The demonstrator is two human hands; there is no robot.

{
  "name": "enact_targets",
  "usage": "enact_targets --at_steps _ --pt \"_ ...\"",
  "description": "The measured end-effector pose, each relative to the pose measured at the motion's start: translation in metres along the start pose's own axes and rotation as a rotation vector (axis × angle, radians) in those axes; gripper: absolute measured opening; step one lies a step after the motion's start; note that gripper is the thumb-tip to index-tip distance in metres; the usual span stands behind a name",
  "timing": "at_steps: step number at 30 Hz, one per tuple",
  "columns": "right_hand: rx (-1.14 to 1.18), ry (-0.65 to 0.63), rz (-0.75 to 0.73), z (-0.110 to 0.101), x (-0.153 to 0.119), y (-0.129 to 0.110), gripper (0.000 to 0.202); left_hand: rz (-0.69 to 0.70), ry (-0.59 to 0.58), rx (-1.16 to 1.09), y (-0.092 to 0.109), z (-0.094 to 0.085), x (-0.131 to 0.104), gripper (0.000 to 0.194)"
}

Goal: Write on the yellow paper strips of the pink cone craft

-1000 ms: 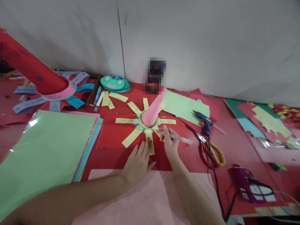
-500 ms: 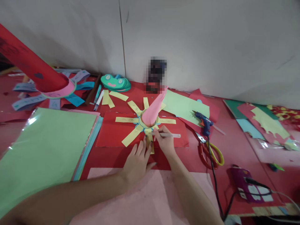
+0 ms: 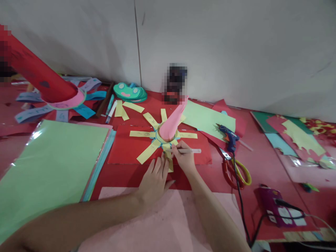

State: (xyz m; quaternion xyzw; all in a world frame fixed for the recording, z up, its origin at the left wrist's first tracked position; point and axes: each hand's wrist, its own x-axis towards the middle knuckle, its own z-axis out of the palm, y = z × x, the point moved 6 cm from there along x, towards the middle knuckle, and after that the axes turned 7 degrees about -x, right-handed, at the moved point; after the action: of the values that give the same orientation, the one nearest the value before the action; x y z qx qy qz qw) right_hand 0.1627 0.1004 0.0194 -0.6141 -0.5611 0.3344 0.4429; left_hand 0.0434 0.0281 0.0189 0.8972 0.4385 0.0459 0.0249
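Observation:
A pink paper cone [image 3: 170, 122] stands tilted in the middle of a ring with yellow paper strips [image 3: 147, 152] spread out like rays. Under it lies a red sheet [image 3: 123, 148]. My right hand [image 3: 185, 159] pinches a pale pen [image 3: 190, 151], its tip at the front strip below the cone. Flat beside it, my left hand [image 3: 154, 176] rests with fingers stretched out, the fingertips on that same front strip. Some of the other strips carry small drawn marks.
On the right lie a glue gun [image 3: 231, 138], scissors [image 3: 243, 173] and a purple box [image 3: 278, 206] with cables. Green paper sheets [image 3: 60, 157] fill the left, below a red paper tube [image 3: 49, 84]. A pink sheet [image 3: 162, 220] lies in front; frog cutouts [image 3: 128, 92] sit behind.
The pen in my right hand has shifted very slightly left on the strip. My left hand stays at the front strip, its fingers barely moved.

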Motion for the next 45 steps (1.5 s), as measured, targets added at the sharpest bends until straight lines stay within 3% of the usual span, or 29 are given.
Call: enact_targets --at_steps 9,31,39,45 --pt "0.019 0.055 0.022 -0.003 0.0 -0.004 0.033 0.022 0.014 0.024 0.001 -0.007 0.002 0.061" --pt "-0.043 0.008 0.001 -0.001 -0.002 -0.004 0.031 0.032 0.016 -0.006 0.001 -0.008 0.001 0.06" --pt "0.016 0.2 0.018 -0.013 -0.003 -0.006 0.036 0.032 0.024 -0.02 0.0 -0.008 0.002 0.062" --pt "0.002 0.209 0.032 -0.015 -0.002 -0.009 0.038 0.02 0.009 -0.03 0.0 -0.008 0.002 0.062"
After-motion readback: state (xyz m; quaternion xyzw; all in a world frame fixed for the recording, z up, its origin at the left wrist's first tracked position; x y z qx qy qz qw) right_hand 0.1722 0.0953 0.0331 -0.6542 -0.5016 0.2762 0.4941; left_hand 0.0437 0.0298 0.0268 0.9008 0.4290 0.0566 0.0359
